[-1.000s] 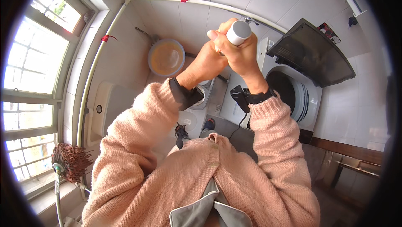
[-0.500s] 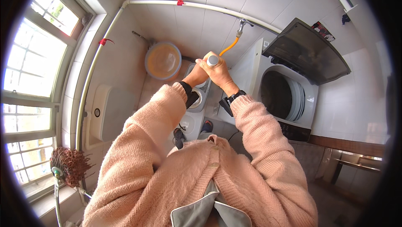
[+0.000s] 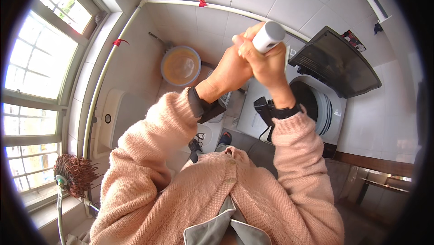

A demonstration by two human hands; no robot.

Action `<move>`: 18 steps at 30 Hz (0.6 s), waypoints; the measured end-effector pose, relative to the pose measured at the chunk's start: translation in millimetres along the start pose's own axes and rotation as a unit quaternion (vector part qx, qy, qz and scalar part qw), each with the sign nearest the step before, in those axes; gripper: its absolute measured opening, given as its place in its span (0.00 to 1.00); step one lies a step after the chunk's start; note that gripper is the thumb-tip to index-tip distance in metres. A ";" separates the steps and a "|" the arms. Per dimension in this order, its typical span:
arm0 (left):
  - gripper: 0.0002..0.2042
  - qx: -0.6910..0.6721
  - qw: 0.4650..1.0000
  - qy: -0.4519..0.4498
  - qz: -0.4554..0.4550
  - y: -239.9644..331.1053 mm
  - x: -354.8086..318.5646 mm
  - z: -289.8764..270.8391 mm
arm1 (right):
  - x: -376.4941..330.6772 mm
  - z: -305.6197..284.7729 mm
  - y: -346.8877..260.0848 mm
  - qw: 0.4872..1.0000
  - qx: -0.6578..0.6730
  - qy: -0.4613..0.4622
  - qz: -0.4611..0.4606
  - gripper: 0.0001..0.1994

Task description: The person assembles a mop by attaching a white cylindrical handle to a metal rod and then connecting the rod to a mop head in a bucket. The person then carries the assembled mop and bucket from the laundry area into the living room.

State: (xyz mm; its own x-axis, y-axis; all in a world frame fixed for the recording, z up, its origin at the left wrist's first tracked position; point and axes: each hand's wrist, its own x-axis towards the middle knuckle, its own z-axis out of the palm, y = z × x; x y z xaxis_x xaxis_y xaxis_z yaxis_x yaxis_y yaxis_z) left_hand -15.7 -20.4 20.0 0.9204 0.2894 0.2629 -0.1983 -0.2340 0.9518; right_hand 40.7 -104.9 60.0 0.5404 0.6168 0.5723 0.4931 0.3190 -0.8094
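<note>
Both of my hands are closed round a white mop-like handle (image 3: 266, 40) with a round grey end cap. It tilts up toward the camera, and whatever lies at its lower end is hidden behind my hands and sleeves. My left hand (image 3: 230, 72) grips just below my right hand (image 3: 267, 66), the two touching. Beneath my left wrist, a grey bucket (image 3: 217, 119) on the floor is mostly covered by my arm. Black bands with small devices sit on both wrists.
A top-loading washing machine (image 3: 253, 114) with its dark lid (image 3: 337, 62) raised stands at the right. A round basin (image 3: 181, 66) lies at the far left. A white pipe (image 3: 233, 10) runs along the wall. A brown mop head (image 3: 76, 176) is near the window (image 3: 38, 59).
My hands have risen and moved to the right, lifting the handle closer to the camera. It now covers the tap and much of the orange hose.
</note>
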 end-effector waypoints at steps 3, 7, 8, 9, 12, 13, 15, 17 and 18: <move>0.13 -0.014 0.996 0.007 0.087 -36.5 -3.1 7.0 | -18.6 3.9 32.2 0.999 0.008 0.021 0.045 0.08; 0.12 -0.005 0.997 -0.045 0.067 -83.4 1.9 4.7 | -31.9 7.0 74.1 0.996 0.000 0.060 0.068 0.08; 0.12 -0.014 0.994 -0.049 0.101 -96.8 2.4 6.6 | -36.1 8.3 84.3 0.995 0.004 0.072 0.074 0.09; 0.11 0.016 0.995 -0.026 0.092 -111.2 0.4 11.2 | -41.9 8.5 94.1 0.994 -0.007 0.068 0.082 0.10; 0.10 -0.012 1.000 -0.018 -0.008 -158.5 -5.7 21.4 | -61.6 10.8 125.8 0.991 -0.059 0.064 0.099 0.12; 0.09 0.021 0.999 -0.009 -0.040 -172.8 -9.1 24.1 | -69.8 9.3 134.5 0.988 -0.079 0.044 0.122 0.14; 0.10 0.046 0.998 -0.024 -0.043 -195.4 -16.7 28.4 | -82.2 12.2 150.6 0.987 -0.082 0.027 0.137 0.15; 0.11 0.069 0.996 -0.037 -0.046 -206.1 -23.4 29.7 | -91.0 13.6 157.0 0.982 -0.102 0.010 0.159 0.14; 0.11 0.088 0.994 -0.051 -0.042 -204.9 -24.3 27.8 | -92.2 13.4 155.5 0.984 -0.071 -0.011 0.161 0.13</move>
State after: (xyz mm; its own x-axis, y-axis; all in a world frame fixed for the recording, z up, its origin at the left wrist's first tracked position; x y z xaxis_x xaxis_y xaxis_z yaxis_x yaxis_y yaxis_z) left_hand 11.9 -5.3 -185.9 0.9624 0.2215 0.1573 -0.0649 -0.3748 0.9248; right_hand 58.4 -102.5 -120.4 0.6701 0.6852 0.2854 0.3905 0.0016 -0.9206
